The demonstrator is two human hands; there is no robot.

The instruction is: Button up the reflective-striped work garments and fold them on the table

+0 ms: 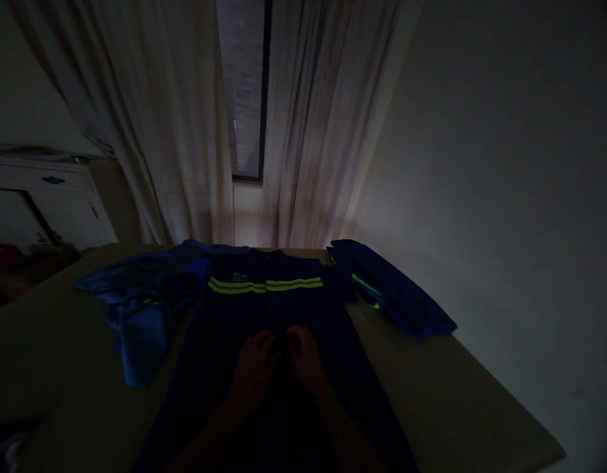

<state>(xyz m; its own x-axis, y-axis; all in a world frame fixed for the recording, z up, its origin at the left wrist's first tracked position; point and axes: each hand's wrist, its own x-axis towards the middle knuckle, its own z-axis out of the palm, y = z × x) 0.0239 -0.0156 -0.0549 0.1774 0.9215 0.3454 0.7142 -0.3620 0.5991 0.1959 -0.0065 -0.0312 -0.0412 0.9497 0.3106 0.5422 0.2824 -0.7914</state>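
A dark blue work jacket (303, 309) with yellow-green reflective stripes across the chest lies spread flat, its collar toward the window. My left hand (257, 361) rests on its front near the middle, fingers curled. Close beside it, my right hand (302, 351) is also curled, fingertips on the same front seam. Both hands seem to pinch the cloth at the centre line, though the dim light hides exactly what lies between the fingers. A small pale print (240, 277) shows on the jacket's chest, above the left hand.
Crumpled blue clothing (143, 328) lies to the left, and a folded dark blue garment (389, 289) to the right, by the wall (505, 230). All rest on a pale table (456, 401). Curtains (175, 131) hang behind; a white cabinet (62, 203) stands at far left.
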